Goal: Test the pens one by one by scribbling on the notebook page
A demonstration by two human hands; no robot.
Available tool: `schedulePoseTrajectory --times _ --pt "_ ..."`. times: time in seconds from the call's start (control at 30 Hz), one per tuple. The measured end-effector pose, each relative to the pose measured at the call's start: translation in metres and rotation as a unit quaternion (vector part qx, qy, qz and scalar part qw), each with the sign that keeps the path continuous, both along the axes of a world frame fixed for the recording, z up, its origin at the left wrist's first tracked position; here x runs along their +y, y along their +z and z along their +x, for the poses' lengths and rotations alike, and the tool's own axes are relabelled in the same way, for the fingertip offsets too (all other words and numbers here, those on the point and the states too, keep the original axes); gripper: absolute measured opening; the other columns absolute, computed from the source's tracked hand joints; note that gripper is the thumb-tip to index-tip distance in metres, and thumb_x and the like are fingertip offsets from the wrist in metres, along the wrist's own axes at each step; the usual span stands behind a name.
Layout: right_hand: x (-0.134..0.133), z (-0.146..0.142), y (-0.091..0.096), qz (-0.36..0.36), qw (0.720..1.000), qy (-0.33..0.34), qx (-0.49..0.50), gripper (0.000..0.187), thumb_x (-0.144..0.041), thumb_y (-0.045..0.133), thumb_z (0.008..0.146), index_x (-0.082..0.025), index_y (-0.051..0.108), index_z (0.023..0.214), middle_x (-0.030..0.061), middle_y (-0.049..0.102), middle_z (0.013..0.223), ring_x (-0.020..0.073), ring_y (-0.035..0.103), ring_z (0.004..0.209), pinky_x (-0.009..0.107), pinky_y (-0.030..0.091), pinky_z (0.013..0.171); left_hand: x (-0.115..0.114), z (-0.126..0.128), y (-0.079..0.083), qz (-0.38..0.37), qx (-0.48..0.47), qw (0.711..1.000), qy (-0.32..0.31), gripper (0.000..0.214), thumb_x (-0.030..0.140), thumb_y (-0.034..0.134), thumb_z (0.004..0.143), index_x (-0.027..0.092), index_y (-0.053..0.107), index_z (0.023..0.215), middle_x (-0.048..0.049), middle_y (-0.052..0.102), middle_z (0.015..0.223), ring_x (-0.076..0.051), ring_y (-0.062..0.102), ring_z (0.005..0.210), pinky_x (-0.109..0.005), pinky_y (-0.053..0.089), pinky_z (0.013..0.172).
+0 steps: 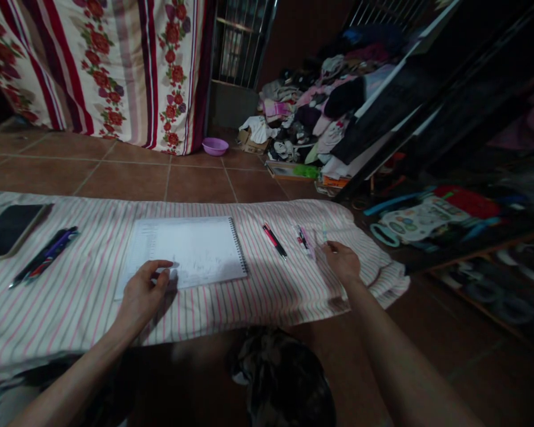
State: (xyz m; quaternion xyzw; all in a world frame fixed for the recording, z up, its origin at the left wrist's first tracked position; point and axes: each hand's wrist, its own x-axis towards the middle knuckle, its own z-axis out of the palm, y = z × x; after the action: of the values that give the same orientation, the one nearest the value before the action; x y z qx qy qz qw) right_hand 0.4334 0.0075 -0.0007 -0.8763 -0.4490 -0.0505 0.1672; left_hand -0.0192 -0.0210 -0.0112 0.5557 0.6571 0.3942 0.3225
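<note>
Your left hand [143, 292] rests half-open on the near left corner of the notebook [191, 249], which lies on the striped cloth [71, 296]. Your right hand [342, 261], further right, seemingly touches a pale pen [324, 232]; the blur hides whether it grips.

Matt paper notebook [184, 249] on striped cloth [271, 290].

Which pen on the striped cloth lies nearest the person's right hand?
The pale pen at the right end, just by the right hand. The pink-and-black pen lies nearer the notebook; the purple pens lie far left.
</note>
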Motion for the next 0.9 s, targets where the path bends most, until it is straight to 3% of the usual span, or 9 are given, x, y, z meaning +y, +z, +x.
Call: schedulePoseTrajectory --times 0.1,0.43,0.63,0.9 --pt "0.007 0.008 -0.007 -0.017 1.000 -0.005 -0.001 0.036 -0.036 0.045 0.077 -0.018 0.069 0.098 0.0116 0.070 0.089 0.0253 0.064 0.081 0.031 0.045 0.064 0.001 0.000 -0.004 -0.008 0.017 0.999 -0.040 0.034 0.041 0.046 0.074 0.017 0.062 0.093 -0.0062 0.067 0.073 -0.021 0.064 0.063 -0.033 0.052 0.059" --pt "0.023 0.010 -0.023 -0.052 0.997 0.057 0.009 0.035 -0.033 0.044 0.080 -0.018 0.069 0.099 0.0104 0.069 0.097 0.0243 0.063 0.090 0.031 0.045 0.075 0.003 0.001 -0.006 -0.019 0.038 0.998 -0.047 0.034 0.041 0.044 0.075 0.018 0.060 0.094 -0.0064 0.067 0.075 -0.021 0.064 0.065 -0.035 0.053 0.061" --pt "0.020 0.006 -0.026 -0.036 0.996 0.081 0.020 0.036 -0.027 0.043 0.080 -0.017 0.066 0.106 0.0083 0.067 0.107 0.0214 0.060 0.099 0.028 0.043 0.085 0.001 0.001 -0.006 -0.016 0.025 0.998 -0.052 0.033 0.041 0.043 0.076 0.018 0.060 0.094 -0.0053 0.067 0.072 -0.021 0.065 0.065 -0.035 0.053 0.061" --pt "0.020 -0.004 -0.023 0.011 0.999 0.052 0.002 0.037 -0.028 0.041 0.079 -0.014 0.067 0.101 0.0128 0.068 0.095 0.0241 0.062 0.090 0.033 0.045 0.081 0.000 -0.002 -0.008 0.001 0.035 0.998 -0.045 0.030 0.038 0.044 0.076 0.019 0.061 0.092 -0.0073 0.068 0.088 -0.020 0.065 0.069 -0.035 0.053 0.066"
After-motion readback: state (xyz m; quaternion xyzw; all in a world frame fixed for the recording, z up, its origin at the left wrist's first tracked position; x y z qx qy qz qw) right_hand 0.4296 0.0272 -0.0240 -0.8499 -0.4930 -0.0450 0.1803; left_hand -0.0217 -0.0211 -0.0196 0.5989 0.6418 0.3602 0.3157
